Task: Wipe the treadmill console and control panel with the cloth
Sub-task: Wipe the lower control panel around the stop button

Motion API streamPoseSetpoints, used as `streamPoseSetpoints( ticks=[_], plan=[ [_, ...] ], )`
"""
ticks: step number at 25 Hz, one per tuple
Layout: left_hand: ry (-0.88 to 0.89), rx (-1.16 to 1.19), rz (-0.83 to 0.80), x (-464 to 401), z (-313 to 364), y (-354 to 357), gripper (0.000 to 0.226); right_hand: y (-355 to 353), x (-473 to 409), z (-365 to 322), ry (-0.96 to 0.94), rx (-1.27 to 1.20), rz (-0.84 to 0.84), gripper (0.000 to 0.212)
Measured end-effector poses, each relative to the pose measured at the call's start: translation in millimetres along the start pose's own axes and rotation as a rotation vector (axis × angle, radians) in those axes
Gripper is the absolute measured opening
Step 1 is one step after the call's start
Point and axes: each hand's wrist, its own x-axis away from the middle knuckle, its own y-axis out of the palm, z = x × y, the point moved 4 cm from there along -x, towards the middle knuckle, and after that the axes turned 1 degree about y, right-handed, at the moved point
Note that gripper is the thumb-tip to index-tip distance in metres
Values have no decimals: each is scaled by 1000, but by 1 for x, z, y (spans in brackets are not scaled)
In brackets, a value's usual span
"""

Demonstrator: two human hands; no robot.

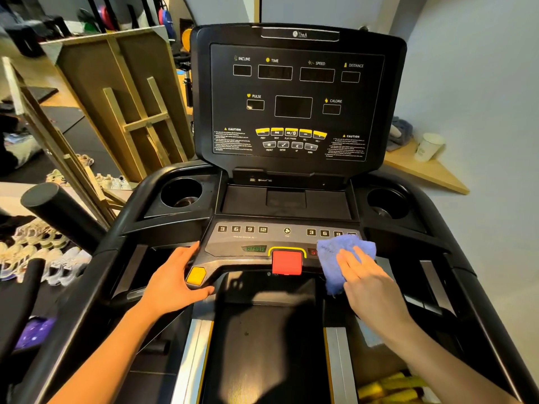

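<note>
Two hands work: right hand [364,275], fingers flat, presses the blue cloth [341,258] on the control panel [256,243]; left hand [175,275] grips the panel's edge.

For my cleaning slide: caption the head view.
Right hand presses blue cloth on treadmill control panel; left hand grips its edge.

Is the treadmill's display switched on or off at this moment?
Off, as far as visible: every readout window on the upper console is dark, no digits under INCLINE, TIME, SPEED or DISTANCE.
</note>
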Motion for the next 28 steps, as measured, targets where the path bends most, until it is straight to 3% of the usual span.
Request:
streamPoseSetpoints(
  ticks=[3, 10, 12, 18, 24, 28],
  plan=[
    [-3, -5, 4, 0, -1, 0, 112, 0, 12, 18, 36, -8, -48, 56],
    [-18, -4, 2, -1, -3, 2, 112, -8, 21, 30, 285, -279, -16, 50],
    [-14, 1, 1, 0, -3, 1, 112, -6, 13, 25, 380, -414, 6, 63],
    [-3, 9, -6, 0, -3, 1, 112, -11, -29, -9, 328, -236, 81, 80],
    [23, 18, 11, 0, 0, 0, 109, -14, -61, -26, 331, -209, 47, 71],
    [18, 20, 13, 1, -1, 1, 109, -19, -86, -51, 294, -261, -5, 77]
  ],
)
